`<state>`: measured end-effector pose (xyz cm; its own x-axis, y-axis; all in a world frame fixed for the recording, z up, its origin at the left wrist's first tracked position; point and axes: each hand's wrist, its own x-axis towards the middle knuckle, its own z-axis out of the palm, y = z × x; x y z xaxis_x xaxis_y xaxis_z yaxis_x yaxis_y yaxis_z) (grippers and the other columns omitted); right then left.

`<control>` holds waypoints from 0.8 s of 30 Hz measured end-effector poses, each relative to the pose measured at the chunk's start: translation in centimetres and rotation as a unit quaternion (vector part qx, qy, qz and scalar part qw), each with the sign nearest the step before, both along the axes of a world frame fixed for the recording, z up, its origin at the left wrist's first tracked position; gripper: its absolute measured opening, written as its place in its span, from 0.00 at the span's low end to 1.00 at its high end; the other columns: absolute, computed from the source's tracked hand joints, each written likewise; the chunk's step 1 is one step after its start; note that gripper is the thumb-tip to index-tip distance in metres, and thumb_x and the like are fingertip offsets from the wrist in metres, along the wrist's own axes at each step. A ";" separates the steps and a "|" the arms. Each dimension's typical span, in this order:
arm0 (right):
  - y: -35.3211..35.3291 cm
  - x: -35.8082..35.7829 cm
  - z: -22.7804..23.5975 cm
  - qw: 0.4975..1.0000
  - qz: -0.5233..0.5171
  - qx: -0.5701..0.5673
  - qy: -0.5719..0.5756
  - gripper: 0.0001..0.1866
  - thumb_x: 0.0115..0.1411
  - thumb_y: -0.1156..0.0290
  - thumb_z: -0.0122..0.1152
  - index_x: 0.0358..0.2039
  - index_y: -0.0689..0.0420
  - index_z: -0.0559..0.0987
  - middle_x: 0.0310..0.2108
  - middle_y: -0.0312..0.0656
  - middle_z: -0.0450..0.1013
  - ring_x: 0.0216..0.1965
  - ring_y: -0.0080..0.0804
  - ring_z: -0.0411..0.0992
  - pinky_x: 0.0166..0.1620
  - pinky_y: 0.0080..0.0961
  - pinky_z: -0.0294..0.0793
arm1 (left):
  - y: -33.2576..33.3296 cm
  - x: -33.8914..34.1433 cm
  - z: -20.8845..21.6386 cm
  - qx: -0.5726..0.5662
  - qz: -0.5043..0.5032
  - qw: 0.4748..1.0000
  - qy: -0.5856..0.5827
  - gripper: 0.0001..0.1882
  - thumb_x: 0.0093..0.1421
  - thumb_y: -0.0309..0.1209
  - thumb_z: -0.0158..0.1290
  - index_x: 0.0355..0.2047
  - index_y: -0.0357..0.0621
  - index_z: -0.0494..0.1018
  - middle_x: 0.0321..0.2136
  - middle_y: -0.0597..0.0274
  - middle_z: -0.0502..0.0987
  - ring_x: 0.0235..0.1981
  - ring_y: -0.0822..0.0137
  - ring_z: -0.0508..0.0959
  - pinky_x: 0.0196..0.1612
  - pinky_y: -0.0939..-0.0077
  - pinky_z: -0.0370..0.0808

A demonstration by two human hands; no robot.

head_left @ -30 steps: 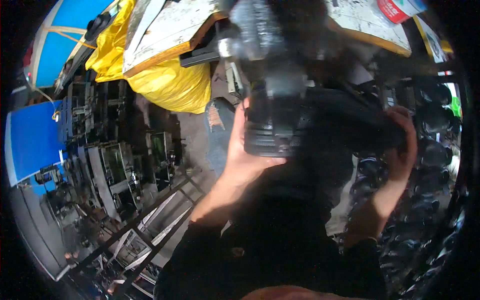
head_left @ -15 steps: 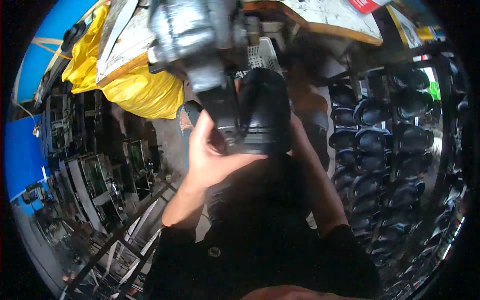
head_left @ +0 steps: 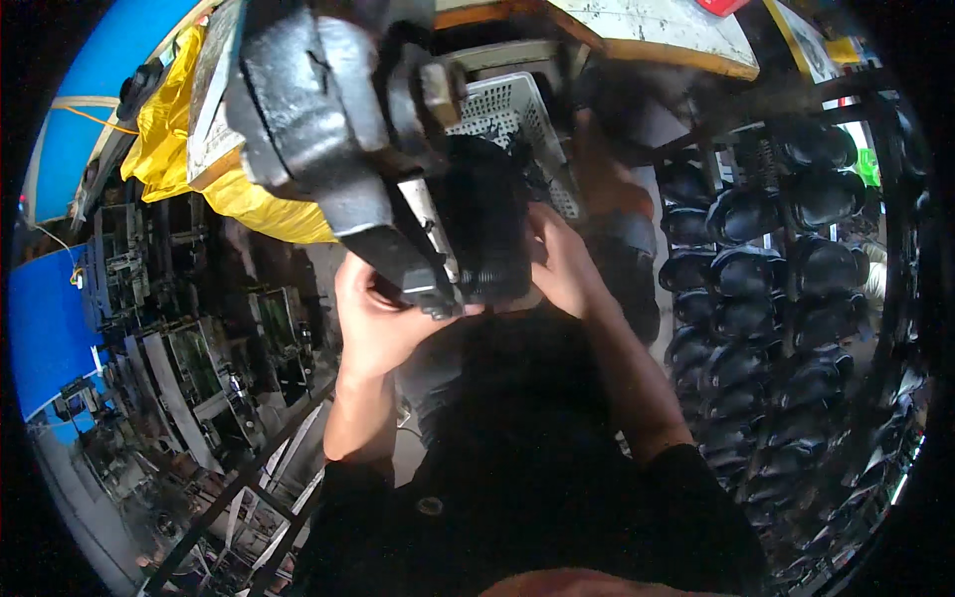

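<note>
A dark metal machine (head_left: pixel 308 99) reaches in from the top, its narrow lower arm slanting down between my hands. Against that arm is a black shoe (head_left: pixel 492 219) with a ridged edge, held between both hands. My left hand (head_left: pixel 373 313) curls round its near left side beside the machine's tip; the machine hides part of the fingers. On the other side, my right hand (head_left: pixel 565 261) grips the shoe's right edge with bent fingers. Shadow makes much of the shoe hard to make out.
Beyond the shoe stands a white perforated basket (head_left: pixel 547 139). A rack of black shoes (head_left: pixel 746 279) rises on the right. Yellow sheeting (head_left: pixel 269 207) hangs under a worktable (head_left: pixel 214 149) at the left, near metal frames (head_left: pixel 189 378). Another table (head_left: pixel 667 35) lies at the top right.
The shoe and my right hand have shifted left, and the shoe has turned against the machine arm. My left hand has moved slightly left and down. More of the white basket shows.
</note>
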<state>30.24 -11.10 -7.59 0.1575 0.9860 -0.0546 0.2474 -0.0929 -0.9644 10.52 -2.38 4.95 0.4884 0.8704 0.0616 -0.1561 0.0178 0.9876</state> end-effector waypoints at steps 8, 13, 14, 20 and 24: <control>0.0 -0.4 -4.3 0.974 -0.022 -0.050 0.222 0.34 0.49 0.81 0.60 0.59 0.63 0.66 0.56 0.53 0.67 0.59 0.51 0.66 0.61 0.35 0.66 | 0.2 0.8 -0.8 0.128 -0.088 0.988 0.015 0.57 0.38 0.30 0.76 0.65 0.30 0.57 0.63 0.44 0.65 0.62 0.55 0.69 0.65 0.59 0.66; 0.6 -1.2 -3.1 0.979 -0.033 -0.022 0.202 0.32 0.50 0.81 0.59 0.58 0.63 0.67 0.56 0.53 0.67 0.58 0.52 0.67 0.61 0.35 0.67 | 0.8 0.9 0.0 0.191 -0.085 0.976 0.057 0.56 0.39 0.29 0.76 0.65 0.30 0.57 0.62 0.44 0.65 0.61 0.55 0.70 0.64 0.59 0.67; 0.7 -1.4 -3.1 0.981 -0.034 -0.015 0.191 0.31 0.50 0.81 0.59 0.58 0.63 0.67 0.56 0.53 0.67 0.58 0.53 0.67 0.61 0.35 0.67 | 0.9 0.8 0.1 0.208 -0.078 0.973 0.070 0.56 0.39 0.29 0.76 0.65 0.30 0.56 0.62 0.44 0.66 0.60 0.55 0.71 0.64 0.59 0.67; 1.1 -1.1 -1.1 0.998 -0.034 0.047 0.024 0.29 0.52 0.81 0.58 0.57 0.64 0.68 0.56 0.53 0.67 0.56 0.54 0.68 0.60 0.36 0.68 | 0.5 -0.4 -0.4 0.098 -0.053 0.988 0.104 0.52 0.39 0.26 0.75 0.63 0.31 0.59 0.58 0.48 0.69 0.58 0.58 0.72 0.61 0.63 0.69; 0.9 -0.4 1.3 0.997 -0.021 0.018 -0.069 0.28 0.54 0.78 0.60 0.57 0.63 0.68 0.56 0.53 0.66 0.57 0.53 0.67 0.60 0.36 0.68 | 0.4 -1.0 -0.6 0.085 -0.041 0.990 0.103 0.49 0.38 0.24 0.75 0.60 0.32 0.62 0.55 0.52 0.71 0.54 0.62 0.74 0.58 0.66 0.71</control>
